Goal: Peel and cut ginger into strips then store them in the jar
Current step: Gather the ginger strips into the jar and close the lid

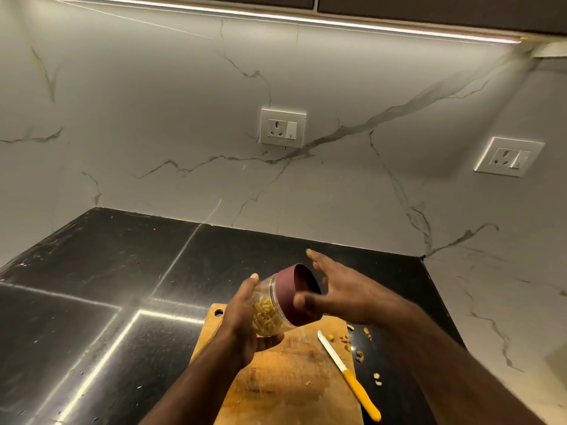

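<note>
1. Left hand (242, 320), lower centre of the frame, wraps its fingers round the clear jar (271, 308) and holds it tilted, mouth toward the right, above the cutting board (276, 378)
2. Right hand (334, 289) is spread wide, fingers extended; the thumb rests on the maroon lid (294, 297), which sits on the jar mouth. Whether the lid is fully seated cannot be told
3. Ginger strips (267, 314) are inside the jar: pale yellow, thin, loosely heaped against the lower wall
4. Judgement: the step in hand is closing the jar. Recommended: bring the jar nearer upright, seat the lid square on the rim, and turn or press with the palm while the left hand resists
5. Materials: jar is transparent, ribbed at the neck, likely plastic; lid is matte and round; board is worn wood with a hanging hole at its upper-left corner
6. Knife (349, 366), yellow handle, lies on the board's right edge; peel scraps (360, 357) lie on the glossy black counter (92, 271) at lower right
</note>
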`<move>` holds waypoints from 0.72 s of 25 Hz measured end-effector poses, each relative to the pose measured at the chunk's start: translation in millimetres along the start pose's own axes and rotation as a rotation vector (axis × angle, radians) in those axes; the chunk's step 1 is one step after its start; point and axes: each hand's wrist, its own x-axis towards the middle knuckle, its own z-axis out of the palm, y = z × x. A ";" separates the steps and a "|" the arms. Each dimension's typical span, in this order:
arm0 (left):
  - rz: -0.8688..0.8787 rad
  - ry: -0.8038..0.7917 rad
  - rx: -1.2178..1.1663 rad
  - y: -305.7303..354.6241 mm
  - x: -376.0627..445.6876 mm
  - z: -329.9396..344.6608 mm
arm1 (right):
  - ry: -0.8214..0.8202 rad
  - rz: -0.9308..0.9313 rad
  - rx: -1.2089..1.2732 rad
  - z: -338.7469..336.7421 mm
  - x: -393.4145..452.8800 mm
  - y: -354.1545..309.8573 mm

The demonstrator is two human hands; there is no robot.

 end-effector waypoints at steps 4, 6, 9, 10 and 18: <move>-0.006 0.000 0.013 -0.1 -2.5 0.9 | -0.083 -0.150 0.098 -0.9 -8.4 0.7; 0.002 -0.002 0.012 -0.8 -4.2 2.2 | 0.056 -0.022 0.073 6.7 -5.1 -2.1; 0.009 -0.005 0.006 -0.9 -5.0 2.3 | 0.083 0.166 -0.148 3.1 -1.8 2.8; 0.008 0.000 0.004 -1.4 -3.7 1.0 | 0.044 0.119 -0.112 0.7 -1.5 4.3; -0.034 0.014 0.002 -4.4 -2.9 -1.5 | 0.078 0.238 -0.128 5.0 -2.4 5.5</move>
